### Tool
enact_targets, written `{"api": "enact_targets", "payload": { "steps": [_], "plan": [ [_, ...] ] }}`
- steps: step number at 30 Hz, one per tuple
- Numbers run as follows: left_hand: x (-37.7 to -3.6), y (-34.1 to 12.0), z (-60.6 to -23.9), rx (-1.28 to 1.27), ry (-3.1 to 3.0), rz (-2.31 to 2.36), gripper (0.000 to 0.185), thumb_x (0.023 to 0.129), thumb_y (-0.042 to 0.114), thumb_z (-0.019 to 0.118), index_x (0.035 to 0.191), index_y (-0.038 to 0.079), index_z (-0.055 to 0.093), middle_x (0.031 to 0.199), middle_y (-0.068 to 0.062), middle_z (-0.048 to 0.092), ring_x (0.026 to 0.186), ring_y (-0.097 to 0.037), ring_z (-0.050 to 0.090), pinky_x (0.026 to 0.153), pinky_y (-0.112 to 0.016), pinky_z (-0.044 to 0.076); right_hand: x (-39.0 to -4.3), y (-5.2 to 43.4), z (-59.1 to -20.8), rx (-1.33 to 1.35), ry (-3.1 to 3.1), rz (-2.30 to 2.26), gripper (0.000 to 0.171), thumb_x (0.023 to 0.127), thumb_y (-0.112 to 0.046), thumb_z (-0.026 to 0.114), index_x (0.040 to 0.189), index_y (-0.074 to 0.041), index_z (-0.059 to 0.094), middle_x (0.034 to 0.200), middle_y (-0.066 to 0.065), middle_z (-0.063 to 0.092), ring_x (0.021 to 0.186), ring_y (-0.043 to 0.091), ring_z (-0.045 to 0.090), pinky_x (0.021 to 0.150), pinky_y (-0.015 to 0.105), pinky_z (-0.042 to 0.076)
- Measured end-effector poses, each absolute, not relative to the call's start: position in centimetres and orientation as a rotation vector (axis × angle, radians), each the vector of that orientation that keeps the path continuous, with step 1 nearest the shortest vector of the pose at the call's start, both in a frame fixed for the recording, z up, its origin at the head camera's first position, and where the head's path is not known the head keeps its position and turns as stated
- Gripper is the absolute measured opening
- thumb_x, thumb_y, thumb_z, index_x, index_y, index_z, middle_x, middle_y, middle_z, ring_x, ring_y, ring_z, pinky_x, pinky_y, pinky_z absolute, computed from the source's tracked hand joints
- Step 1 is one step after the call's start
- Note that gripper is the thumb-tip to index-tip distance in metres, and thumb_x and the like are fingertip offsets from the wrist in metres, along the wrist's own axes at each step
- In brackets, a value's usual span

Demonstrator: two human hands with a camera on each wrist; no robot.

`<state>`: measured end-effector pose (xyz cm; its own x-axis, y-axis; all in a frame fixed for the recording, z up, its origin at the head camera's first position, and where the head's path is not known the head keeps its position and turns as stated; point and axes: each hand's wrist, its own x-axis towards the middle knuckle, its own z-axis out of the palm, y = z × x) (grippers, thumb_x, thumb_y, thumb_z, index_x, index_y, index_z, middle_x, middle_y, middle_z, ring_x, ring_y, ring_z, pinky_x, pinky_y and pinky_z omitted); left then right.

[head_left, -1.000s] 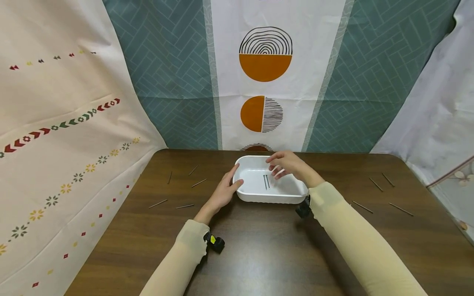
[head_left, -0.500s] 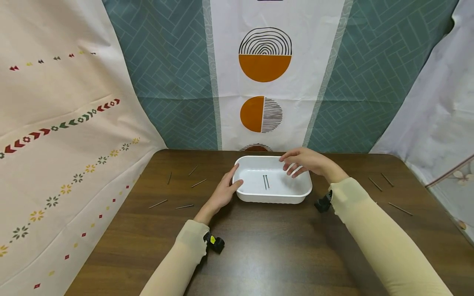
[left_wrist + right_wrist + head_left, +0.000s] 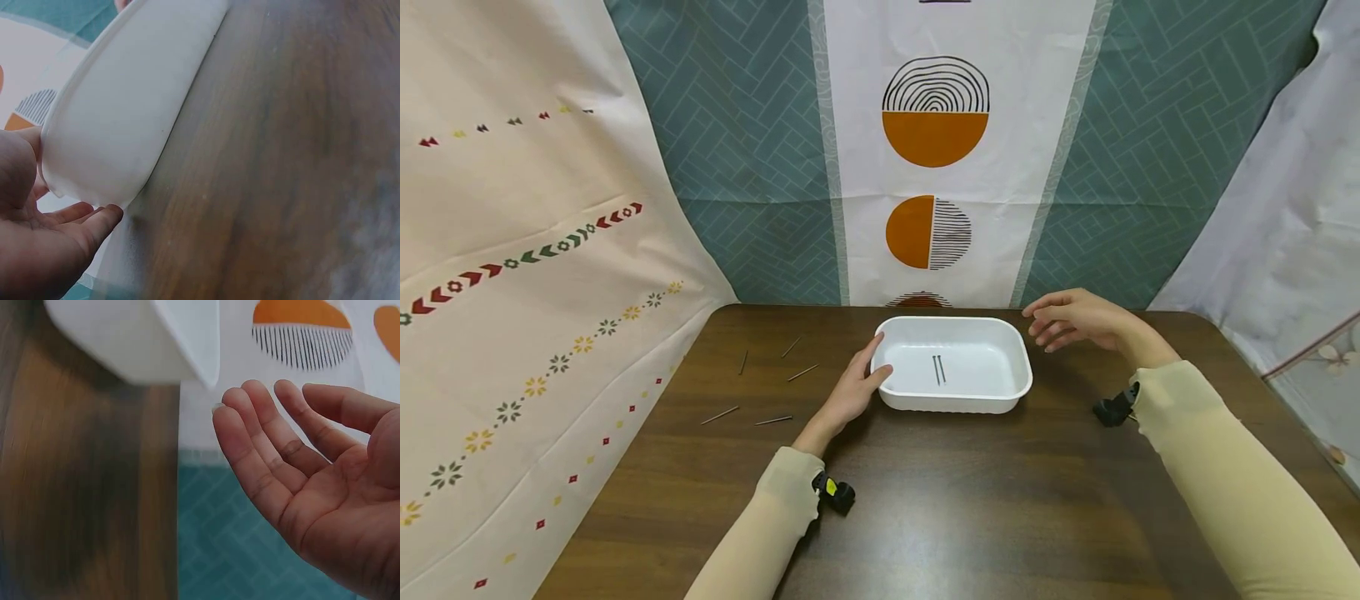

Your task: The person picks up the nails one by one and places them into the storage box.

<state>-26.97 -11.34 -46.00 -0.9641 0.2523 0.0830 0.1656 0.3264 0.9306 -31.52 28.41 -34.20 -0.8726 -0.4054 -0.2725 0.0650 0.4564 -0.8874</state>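
The left hand (image 3: pixel 850 390) grips the left end of the white tray (image 3: pixel 955 403), which sits near the middle of the far edge of the table (image 3: pixel 925 500). Inside lie 2 nails (image 3: pixel 936 371), side by side. The right hand (image 3: pixel 1075 321), empty, fingers loosely bent, hangs beyond the tray's right end. Towards the table's far-left corner, 5 loose nails (image 3: pixel 803 372) lie scattered. A tug by the left hand could jolt the tray and roll its nails apart.

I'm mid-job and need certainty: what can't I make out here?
Head: right sleeve hides some tabletop.
Head: two slim metal fasteners in the white tray, too small to tell nails from screws.
Left wrist: tray's outer wall hides its inside.
Right wrist: tray cut off by top edge, blurred.
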Motion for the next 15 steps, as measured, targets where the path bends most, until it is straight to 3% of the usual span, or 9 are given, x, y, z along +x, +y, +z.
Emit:
{"api": "enact_targets", "payload": {
  "steps": [8, 15],
  "plan": [
    [-27.0, -11.2, -46.1, 0.405, 2.506, 1.726, 0.065, 0.107, 0.022, 0.058, 0.166, 0.018, 0.030, 0.164, -0.023, 0.030, 0.151, -0.040, 0.029, 0.121, -0.061, 0.022, -31.0, 33.9, -34.4, -0.259, 2.302, -1.296, 0.047, 0.113, -0.019, 0.046, 0.145, 0.014, 0.044, 0.108, 0.011, 0.070, 0.100, 0.029, 0.071, 0.088, 0.046, 0.060],
    [-27.1, -11.4, -46.1, 0.396, 2.489, 1.727, 0.065, 0.107, 0.022, 0.057, 0.166, 0.018, 0.029, 0.164, -0.022, 0.029, 0.151, -0.039, 0.029, 0.122, -0.059, 0.024, -30.7, 36.3, -34.3, -0.248, 2.347, -1.228, 0.048, 0.113, -0.017, 0.045, 0.148, 0.015, 0.042, 0.112, 0.012, 0.070, 0.100, 0.028, 0.072, 0.088, 0.047, 0.059]
  ]
}}
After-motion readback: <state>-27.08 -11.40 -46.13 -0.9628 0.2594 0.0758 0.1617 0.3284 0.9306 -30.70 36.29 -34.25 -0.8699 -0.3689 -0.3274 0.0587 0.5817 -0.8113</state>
